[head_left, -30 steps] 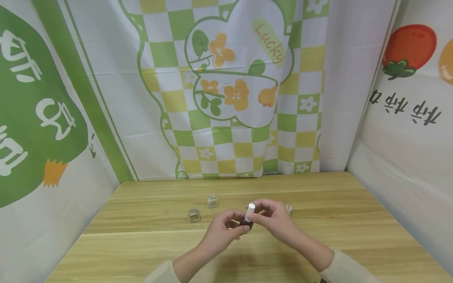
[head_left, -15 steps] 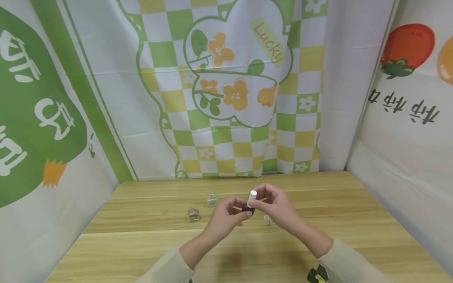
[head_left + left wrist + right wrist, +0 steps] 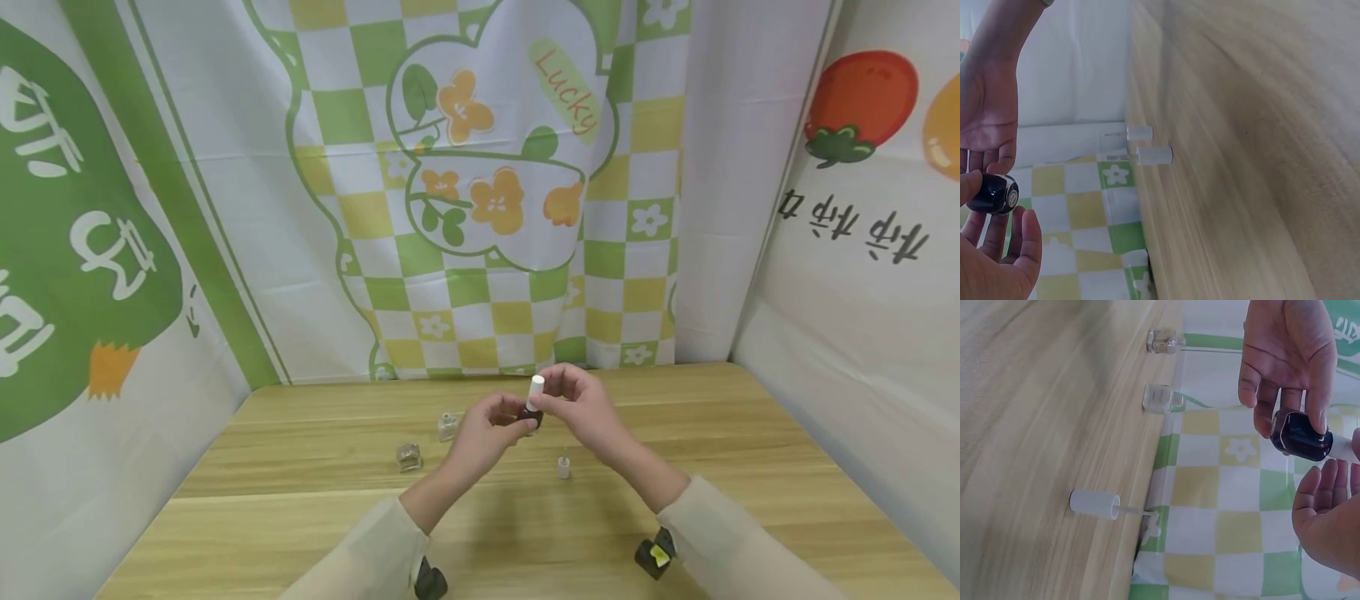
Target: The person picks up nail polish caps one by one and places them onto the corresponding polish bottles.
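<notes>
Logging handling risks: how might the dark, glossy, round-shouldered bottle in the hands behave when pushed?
The dark glossy bottle is probably stiff and could break, since its shine suggests glass. Its smooth sides may be slippery. Standing, it might tip, given the tall white cylindrical cap at its neck.

Tabletop (image 3: 247, 533): evenly lit, moderately bright; soft-edged shadows on the near side, below the forearms (image 3: 442, 496), suggest light from above.
Backdrop (image 3: 465, 308): diffuse light, faint shading in the folds.
Right wall (image 3: 855, 350): stretched outward by wide-angle distortion.
Clear bottles (image 3: 408, 458): small and soft in the head view, fine detail lost.
Dark bottle (image 3: 1304, 437): pale glints on its glossy side.
Wrist views: dimmer, greyer, wood grain smeared.
</notes>
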Motion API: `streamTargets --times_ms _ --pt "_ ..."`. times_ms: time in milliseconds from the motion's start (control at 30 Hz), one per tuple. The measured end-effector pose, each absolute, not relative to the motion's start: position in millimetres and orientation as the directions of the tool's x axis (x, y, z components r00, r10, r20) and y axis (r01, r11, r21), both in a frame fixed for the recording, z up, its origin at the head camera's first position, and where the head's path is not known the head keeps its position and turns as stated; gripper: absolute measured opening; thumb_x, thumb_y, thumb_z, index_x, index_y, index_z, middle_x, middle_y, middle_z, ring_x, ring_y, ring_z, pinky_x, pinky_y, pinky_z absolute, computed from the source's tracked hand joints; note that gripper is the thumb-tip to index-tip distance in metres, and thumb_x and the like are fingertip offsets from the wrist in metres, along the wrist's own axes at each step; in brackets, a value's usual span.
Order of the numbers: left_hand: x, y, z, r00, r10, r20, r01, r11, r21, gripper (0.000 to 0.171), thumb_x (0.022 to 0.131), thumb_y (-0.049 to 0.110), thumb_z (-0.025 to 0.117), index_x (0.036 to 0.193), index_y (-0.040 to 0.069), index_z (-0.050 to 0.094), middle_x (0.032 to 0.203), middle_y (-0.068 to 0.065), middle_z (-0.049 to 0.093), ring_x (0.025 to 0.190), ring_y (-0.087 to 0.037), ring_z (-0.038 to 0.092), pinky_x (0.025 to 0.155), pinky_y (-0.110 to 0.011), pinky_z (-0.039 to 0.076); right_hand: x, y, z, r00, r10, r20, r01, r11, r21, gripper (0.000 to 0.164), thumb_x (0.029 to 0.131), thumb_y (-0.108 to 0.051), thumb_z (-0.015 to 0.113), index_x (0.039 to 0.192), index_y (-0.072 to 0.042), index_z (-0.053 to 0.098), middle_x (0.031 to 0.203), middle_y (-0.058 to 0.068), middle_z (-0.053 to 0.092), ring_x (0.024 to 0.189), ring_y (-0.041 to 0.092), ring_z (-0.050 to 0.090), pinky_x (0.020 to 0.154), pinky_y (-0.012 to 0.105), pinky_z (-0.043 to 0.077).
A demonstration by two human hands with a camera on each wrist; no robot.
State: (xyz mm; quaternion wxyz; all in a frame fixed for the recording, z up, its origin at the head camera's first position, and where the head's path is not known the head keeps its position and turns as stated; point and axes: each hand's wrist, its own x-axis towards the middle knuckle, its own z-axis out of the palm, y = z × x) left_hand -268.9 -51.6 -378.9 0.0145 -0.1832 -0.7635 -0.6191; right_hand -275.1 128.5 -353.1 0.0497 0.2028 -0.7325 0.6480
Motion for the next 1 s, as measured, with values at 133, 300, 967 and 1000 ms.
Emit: streamTargets --times_ms 133,300,967,1000 --pt "-279.1 -49.6 -381.6 -0.935 0.258 0.245 0.292 0.167 0.942 0.021 0.088 0.017 0.073 0.106 0.007 0.066 0.097 -0.002 0.066 0.088 -0.018 0.063 0.071 -0.033 0.054 -282.4 129.6 -352.8 -0.931 -0.222 0.289 -0.312 0.076 -0.947 0.027 0.089 -0.010 0.071 0.110 0.001 0.060 0.099 0.008 0.063 0.091 0.021 0.059 0.078 0.031 0.052" --pt "-290.5 -47.6 -384.3 -0.936 0.251 0.244 0.291 0.168 0.942 0.024 0.088 0.016 0.073 0.107 0.005 0.065 0.098 -0.003 0.067 0.088 -0.018 0.063 0.072 -0.036 0.055 -295.1 131.3 -354.9 -0.941 -0.215 0.260 -0.286 0.100 -0.953 0.029 0.088 -0.010 0.072 0.112 0.003 0.060 0.099 0.009 0.064 0.090 0.020 0.060 0.084 0.038 0.052" --pt "-340.9 -39.0 -410.9 -0.952 0.224 0.210 0.271 0.292 0.917 0.020 0.086 0.009 0.074 0.104 0.006 0.065 0.097 -0.001 0.068 0.089 -0.017 0.063 0.078 -0.032 0.054 -338.4 131.9 -373.6 -0.969 -0.159 0.191 -0.227 0.262 -0.938 0.022 0.085 -0.007 0.074 0.103 0.000 0.064 0.094 0.007 0.067 0.089 0.020 0.062 0.084 0.039 0.051" --pt "-343.0 -38.9 -412.3 -0.951 0.223 0.213 0.274 0.293 0.916 0.020 0.086 0.009 0.074 0.103 0.005 0.065 0.097 -0.001 0.068 0.089 -0.017 0.063 0.078 -0.032 0.054 -340.0 131.6 -374.7 -0.969 -0.154 0.191 -0.228 0.271 -0.935 0.022 0.085 -0.007 0.074 0.103 0.001 0.064 0.094 0.007 0.067 0.088 0.020 0.062 0.083 0.039 0.052"
